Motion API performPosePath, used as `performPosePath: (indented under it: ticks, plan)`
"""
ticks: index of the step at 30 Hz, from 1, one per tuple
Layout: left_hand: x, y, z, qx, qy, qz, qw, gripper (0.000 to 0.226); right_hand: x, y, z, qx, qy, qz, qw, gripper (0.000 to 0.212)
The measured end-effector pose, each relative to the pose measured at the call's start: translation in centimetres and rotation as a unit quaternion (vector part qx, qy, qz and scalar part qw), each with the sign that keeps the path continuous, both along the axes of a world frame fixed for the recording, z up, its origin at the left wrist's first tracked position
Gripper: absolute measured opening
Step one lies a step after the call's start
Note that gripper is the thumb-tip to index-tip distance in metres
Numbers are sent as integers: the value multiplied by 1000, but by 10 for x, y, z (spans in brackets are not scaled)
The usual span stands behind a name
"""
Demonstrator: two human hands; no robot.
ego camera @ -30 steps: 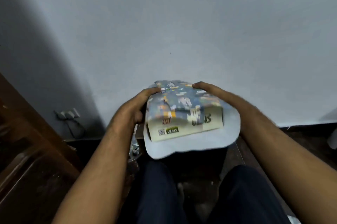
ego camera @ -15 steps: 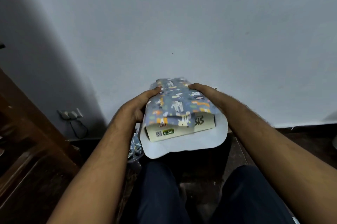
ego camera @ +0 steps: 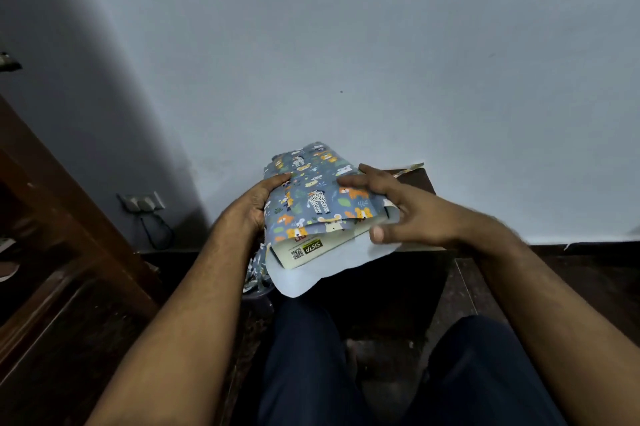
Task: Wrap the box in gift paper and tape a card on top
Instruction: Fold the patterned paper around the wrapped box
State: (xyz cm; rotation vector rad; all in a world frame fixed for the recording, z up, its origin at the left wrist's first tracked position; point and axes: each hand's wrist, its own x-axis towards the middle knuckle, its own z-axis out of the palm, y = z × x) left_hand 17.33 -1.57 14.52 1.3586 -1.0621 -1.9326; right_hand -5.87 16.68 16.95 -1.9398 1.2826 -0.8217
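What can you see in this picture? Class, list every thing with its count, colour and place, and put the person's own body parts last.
box: one, cream with a green label and a QR code, near end poking out of the paper, centre.
gift paper: one sheet, blue with animal print, white underside, wrapped over the box.
table: one, dark, beyond the right hand; little shows.
wall: one, pale grey-blue, behind.
wall socket: one, pale, low on the wall at left, dark cord below.
wooden furniture: dark brown, left edge.
left hand: one, holds the parcel's left side.
right hand: one, fingers spread over the parcel's right side.
legs: two, dark blue trousers, bottom.
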Motion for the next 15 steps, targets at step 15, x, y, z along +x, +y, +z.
performPosePath:
  ticks: [15]
  plan:
    - [-4,-11,-5,-5,75,10,997,21,33,-11,-20,-210,-54,-286,933,53]
